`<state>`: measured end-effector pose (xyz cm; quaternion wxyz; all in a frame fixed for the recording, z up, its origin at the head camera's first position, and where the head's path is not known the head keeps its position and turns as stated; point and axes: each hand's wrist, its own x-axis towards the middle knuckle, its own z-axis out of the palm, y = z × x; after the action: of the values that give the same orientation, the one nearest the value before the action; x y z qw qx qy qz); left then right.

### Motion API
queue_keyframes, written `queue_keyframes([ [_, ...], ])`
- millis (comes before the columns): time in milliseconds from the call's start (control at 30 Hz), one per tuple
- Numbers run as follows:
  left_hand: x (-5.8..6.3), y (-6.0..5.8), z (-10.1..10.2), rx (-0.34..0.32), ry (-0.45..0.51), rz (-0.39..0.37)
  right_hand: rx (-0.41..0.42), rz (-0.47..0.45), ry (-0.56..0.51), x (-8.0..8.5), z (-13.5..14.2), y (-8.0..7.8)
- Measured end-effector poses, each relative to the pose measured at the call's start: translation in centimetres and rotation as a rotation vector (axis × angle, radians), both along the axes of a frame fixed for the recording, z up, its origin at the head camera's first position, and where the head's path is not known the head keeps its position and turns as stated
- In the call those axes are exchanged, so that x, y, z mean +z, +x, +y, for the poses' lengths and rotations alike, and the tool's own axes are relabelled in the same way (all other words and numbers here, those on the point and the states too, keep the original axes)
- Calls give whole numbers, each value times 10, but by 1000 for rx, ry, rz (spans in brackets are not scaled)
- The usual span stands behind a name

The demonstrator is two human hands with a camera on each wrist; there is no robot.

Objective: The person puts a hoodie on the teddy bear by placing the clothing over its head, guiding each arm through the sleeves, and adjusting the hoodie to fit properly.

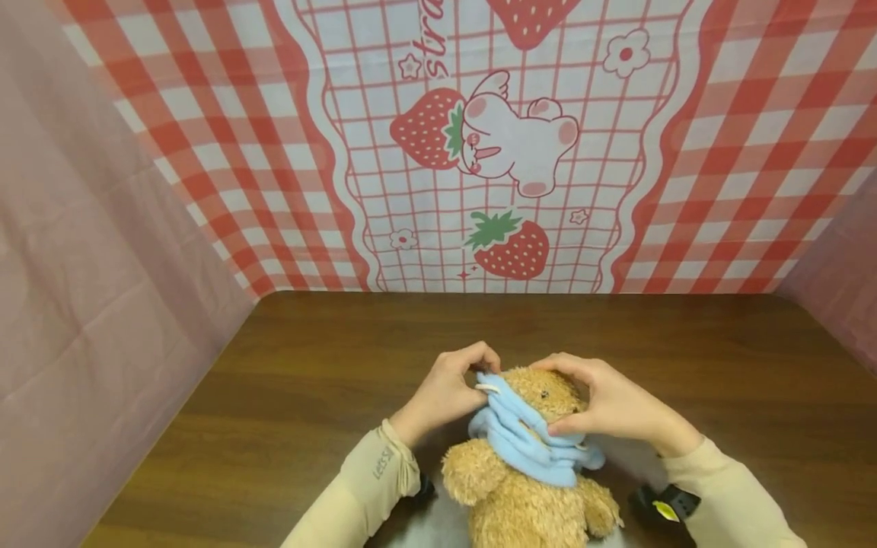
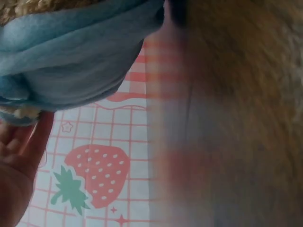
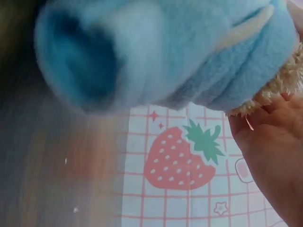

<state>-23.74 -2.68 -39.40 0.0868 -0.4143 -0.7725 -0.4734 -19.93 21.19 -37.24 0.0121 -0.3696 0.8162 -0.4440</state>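
Observation:
A fluffy tan teddy bear (image 1: 518, 514) faces me in the middle foreground. Bunched round its neck and over part of its face is a light blue fleece garment (image 1: 527, 449) with cream trim. My left hand (image 1: 445, 388) pinches the garment's edge beside the bear's head. My right hand (image 1: 610, 396) spans the other side of the head, fingers on top and thumb at the cloth near the muzzle. In the right wrist view, a hollow, sleeve-like end of the blue garment (image 3: 180, 52) hangs out, and the right hand (image 3: 274, 151) presses into fur. The left wrist view shows the garment (image 2: 80, 61) in folds.
The bear is on a brown wooden table (image 1: 329, 365). Behind the far edge hangs a red-and-white checked cloth (image 1: 384, 183) printed with strawberries. A pink curtain (image 1: 89, 289) borders the left side, with more pink cloth (image 1: 836, 251) at the right.

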Motion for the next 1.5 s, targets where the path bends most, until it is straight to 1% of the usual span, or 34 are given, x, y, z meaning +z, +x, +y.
queue_keyframes([
  [33,0,-1,-1,3,-10,-30,-13,18,6,0,0,0],
  [100,-1,-2,-3,-11,-14,-100,-33,50,16,0,1,0],
  [167,-1,-4,-6,-40,1,-152,-55,98,24,0,1,-1],
  [200,3,-3,-7,-59,9,-168,-66,123,27,1,1,-1],
  [300,3,-8,-11,-157,34,-188,-90,191,30,3,3,-3],
  [367,3,-11,-13,-210,33,-180,-88,231,24,4,4,-4],
  [400,3,-12,-14,-233,29,-171,-90,250,22,4,5,-4],
  [433,0,-15,-14,-255,26,-162,-89,276,20,3,5,-5],
  [467,1,-15,-14,-263,21,-155,-89,302,14,3,6,-5],
  [600,5,-14,-12,-258,3,-107,-105,371,-8,3,5,-7],
  [700,6,-13,-10,-205,4,-99,-131,404,-30,2,5,-6],
  [833,5,-11,-8,-124,20,-129,-172,439,-45,-1,4,-6],
  [933,5,-9,-7,-94,35,-153,-199,454,-62,-3,2,-8],
  [1000,7,-7,-7,-91,50,-146,-208,459,-64,-4,2,-9],
  [1067,13,-2,-6,-95,61,-121,-226,463,-50,-4,2,-10],
  [1233,28,8,-5,-104,43,-25,-275,468,-12,-3,2,-9],
  [1333,28,7,-3,-118,31,-6,-313,465,-9,-4,0,-9],
  [1400,27,7,-3,-124,27,2,-336,446,-8,-6,-2,-9],
  [1500,26,8,-4,-117,-3,12,-384,412,-4,-8,-4,-9],
])
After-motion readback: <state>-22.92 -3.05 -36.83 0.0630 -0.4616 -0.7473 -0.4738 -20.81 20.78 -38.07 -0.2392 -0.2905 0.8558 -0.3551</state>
